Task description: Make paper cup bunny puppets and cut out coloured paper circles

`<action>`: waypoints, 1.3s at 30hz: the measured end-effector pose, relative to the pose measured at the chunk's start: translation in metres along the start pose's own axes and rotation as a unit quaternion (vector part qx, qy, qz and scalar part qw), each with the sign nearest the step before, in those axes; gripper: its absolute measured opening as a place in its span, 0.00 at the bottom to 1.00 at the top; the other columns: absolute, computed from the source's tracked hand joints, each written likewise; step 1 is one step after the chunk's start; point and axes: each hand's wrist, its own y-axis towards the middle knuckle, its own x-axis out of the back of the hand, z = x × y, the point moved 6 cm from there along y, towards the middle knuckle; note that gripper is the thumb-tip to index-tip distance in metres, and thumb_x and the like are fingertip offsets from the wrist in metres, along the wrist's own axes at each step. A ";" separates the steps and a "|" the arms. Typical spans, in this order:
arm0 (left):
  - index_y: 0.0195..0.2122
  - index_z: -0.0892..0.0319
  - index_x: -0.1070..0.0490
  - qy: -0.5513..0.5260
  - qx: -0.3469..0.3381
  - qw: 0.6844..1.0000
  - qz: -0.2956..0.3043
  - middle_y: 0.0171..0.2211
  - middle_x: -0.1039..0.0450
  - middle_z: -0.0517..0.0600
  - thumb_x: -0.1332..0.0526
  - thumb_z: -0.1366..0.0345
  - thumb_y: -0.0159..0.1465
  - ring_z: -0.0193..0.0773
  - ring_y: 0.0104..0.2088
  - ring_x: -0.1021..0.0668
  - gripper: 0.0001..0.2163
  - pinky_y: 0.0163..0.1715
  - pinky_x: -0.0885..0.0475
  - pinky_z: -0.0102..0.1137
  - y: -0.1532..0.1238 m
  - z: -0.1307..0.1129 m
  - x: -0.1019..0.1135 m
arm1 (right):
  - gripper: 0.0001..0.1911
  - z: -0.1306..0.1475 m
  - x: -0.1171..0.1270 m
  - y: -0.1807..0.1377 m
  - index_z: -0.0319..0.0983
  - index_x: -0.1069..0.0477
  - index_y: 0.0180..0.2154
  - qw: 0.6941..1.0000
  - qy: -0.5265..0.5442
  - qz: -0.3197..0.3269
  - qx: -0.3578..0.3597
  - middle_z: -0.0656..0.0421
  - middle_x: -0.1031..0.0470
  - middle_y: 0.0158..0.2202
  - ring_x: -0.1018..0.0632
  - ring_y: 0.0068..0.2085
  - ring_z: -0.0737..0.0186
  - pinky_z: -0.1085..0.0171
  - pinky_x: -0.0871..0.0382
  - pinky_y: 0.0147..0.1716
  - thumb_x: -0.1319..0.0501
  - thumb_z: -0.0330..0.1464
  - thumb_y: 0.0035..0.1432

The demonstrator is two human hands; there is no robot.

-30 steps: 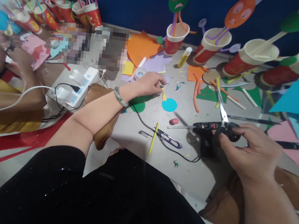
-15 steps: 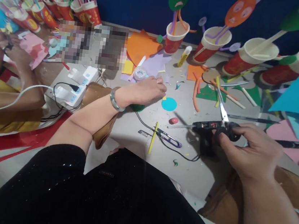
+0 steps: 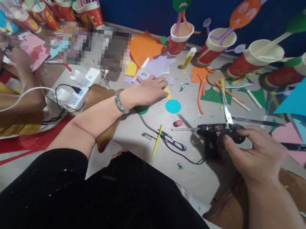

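My right hand (image 3: 261, 155) grips a pair of scissors (image 3: 227, 112) by its black handles, blades pointing away from me. Under them a black hot glue gun (image 3: 213, 128) lies on the table. My left hand (image 3: 151, 91), with a bracelet at the wrist, rests palm down with its fingers loosely apart. At its fingertips is a small yellow paper piece (image 3: 167, 92), partly covered. Just nearer lies a blue paper circle (image 3: 173, 106), apart from the fingers. A green paper piece (image 3: 142, 109) shows partly beneath the left wrist.
Red paper cups (image 3: 180, 40) with paper-faced figures line the back. A glue stick (image 3: 189, 58), tape roll (image 3: 143, 75), thread snips (image 3: 173, 141) and a yellow strip (image 3: 157, 141) lie about. At left are a power strip (image 3: 81, 87) and another person's hands (image 3: 16, 47).
My left fingers have loosened and spread, and more of the yellow paper piece shows beside them. My right hand still holds the scissors in nearly the same place.
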 end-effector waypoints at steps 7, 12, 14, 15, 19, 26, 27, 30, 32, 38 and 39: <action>0.63 0.53 0.19 -0.089 0.072 0.992 -0.053 0.68 0.23 0.56 0.44 0.74 0.72 0.54 0.69 0.26 0.23 0.68 0.32 0.51 0.006 0.033 0.002 | 0.08 0.003 0.003 0.002 0.43 0.25 0.33 1.000 -0.006 -0.021 0.021 0.57 0.18 0.31 0.17 0.30 0.55 0.61 0.25 0.27 0.29 0.37 0.62; 0.67 0.51 0.22 -0.133 0.180 0.963 -0.151 0.66 0.19 0.55 0.41 0.70 0.67 0.52 0.65 0.21 0.28 0.71 0.29 0.50 -0.002 0.093 0.013 | 0.09 0.003 0.004 0.003 0.43 0.25 0.34 0.999 -0.012 -0.011 0.035 0.56 0.18 0.32 0.17 0.30 0.54 0.61 0.26 0.25 0.29 0.38 0.63; 0.66 0.53 0.21 -0.148 0.210 0.954 -0.157 0.64 0.18 0.56 0.41 0.69 0.66 0.52 0.62 0.19 0.27 0.68 0.26 0.50 -0.006 0.111 0.011 | 0.10 0.002 0.004 0.003 0.43 0.25 0.34 0.999 -0.013 -0.009 0.040 0.56 0.18 0.32 0.16 0.30 0.53 0.61 0.26 0.25 0.29 0.39 0.64; 0.65 0.54 0.20 -0.154 0.221 0.950 -0.157 0.63 0.17 0.57 0.40 0.68 0.65 0.52 0.61 0.18 0.27 0.67 0.25 0.50 -0.007 0.116 0.009 | 0.10 0.002 0.003 0.003 0.43 0.25 0.34 0.999 -0.013 -0.008 0.041 0.56 0.18 0.32 0.16 0.30 0.53 0.60 0.26 0.25 0.29 0.39 0.64; 0.62 0.52 0.19 -0.159 0.237 0.949 -0.135 0.61 0.16 0.55 0.37 0.67 0.63 0.52 0.60 0.18 0.25 0.68 0.24 0.49 -0.005 0.121 0.002 | 0.11 0.000 0.002 0.001 0.43 0.24 0.35 0.999 -0.015 -0.008 0.046 0.55 0.17 0.32 0.16 0.31 0.52 0.59 0.26 0.25 0.29 0.40 0.65; 0.75 0.50 0.30 -0.117 0.209 0.971 0.022 0.74 0.29 0.57 0.28 0.61 0.61 0.57 0.76 0.30 0.39 0.78 0.35 0.50 -0.005 0.092 0.002 | 0.12 -0.006 0.002 -0.003 0.43 0.25 0.35 0.998 -0.019 0.002 0.055 0.55 0.19 0.31 0.17 0.28 0.52 0.60 0.29 0.23 0.28 0.42 0.66; 0.76 0.51 0.32 -0.108 0.209 0.971 0.038 0.74 0.30 0.59 0.29 0.62 0.62 0.57 0.77 0.31 0.39 0.78 0.35 0.49 -0.005 0.089 0.003 | 0.12 -0.006 0.002 -0.003 0.43 0.25 0.35 0.998 -0.018 -0.001 0.054 0.55 0.19 0.30 0.18 0.28 0.52 0.60 0.29 0.23 0.28 0.41 0.66; 0.77 0.55 0.33 -0.084 0.230 0.968 0.052 0.75 0.31 0.60 0.32 0.65 0.66 0.57 0.77 0.32 0.36 0.78 0.36 0.51 -0.007 0.088 0.004 | 0.11 -0.002 0.003 0.000 0.43 0.26 0.34 0.998 -0.013 -0.006 0.054 0.55 0.19 0.31 0.18 0.29 0.52 0.60 0.29 0.23 0.28 0.39 0.65; 0.77 0.56 0.33 -0.077 0.244 0.966 0.041 0.75 0.31 0.59 0.34 0.66 0.68 0.56 0.76 0.32 0.35 0.78 0.37 0.51 -0.007 0.091 0.001 | 0.12 0.006 0.004 0.004 0.43 0.27 0.34 0.998 0.006 0.008 0.059 0.55 0.20 0.31 0.18 0.29 0.54 0.62 0.30 0.23 0.28 0.38 0.66; 0.70 0.55 0.25 -0.075 0.248 0.966 -0.009 0.68 0.24 0.58 0.41 0.66 0.70 0.53 0.72 0.26 0.26 0.75 0.34 0.46 -0.006 0.103 -0.003 | 0.11 0.038 -0.002 0.014 0.43 0.30 0.37 0.982 0.062 0.097 0.150 0.55 0.20 0.31 0.17 0.31 0.53 0.60 0.24 0.28 0.30 0.35 0.70; 0.68 0.55 0.24 -0.079 0.250 0.965 -0.019 0.67 0.22 0.58 0.42 0.66 0.71 0.53 0.70 0.25 0.25 0.75 0.33 0.46 -0.007 0.105 -0.002 | 0.12 0.041 -0.003 0.014 0.43 0.31 0.37 0.979 0.060 0.102 0.167 0.55 0.20 0.31 0.17 0.30 0.53 0.59 0.23 0.29 0.30 0.35 0.71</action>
